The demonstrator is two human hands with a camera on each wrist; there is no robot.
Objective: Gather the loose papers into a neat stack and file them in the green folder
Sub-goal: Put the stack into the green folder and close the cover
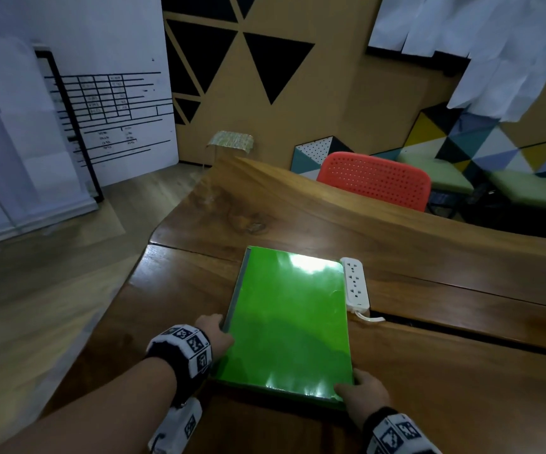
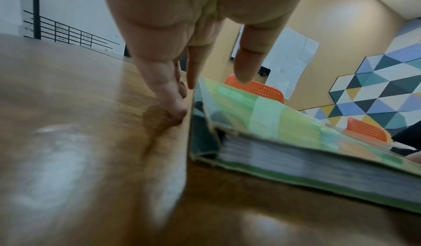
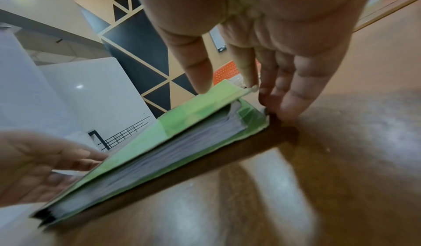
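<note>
Green folder (image 1: 289, 322) thick with papers (image 3: 177, 152), glossy and floppy-covered: left hand (image 1: 214, 332) fingers straight against spine, right hand (image 1: 361, 389) pinches near-right corner.

green folder (image 1: 291, 322): 1 | stack of papers (image 3: 159, 158) inside it: 1 | hands: 2, left hand (image 1: 214, 332), right hand (image 1: 365, 393) | power strip (image 1: 356, 281): 1 | orange chairs: 1 in head view (image 1: 376, 180), 2 in left wrist view | wooden table (image 1: 429, 355): 1

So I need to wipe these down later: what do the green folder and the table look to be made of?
Green folder: probably glossy plastic or laminated card; its cover mirrors the ceiling light. Table: looks like varnished solid wood, with visible grain, a knot and soft sheen.
</note>
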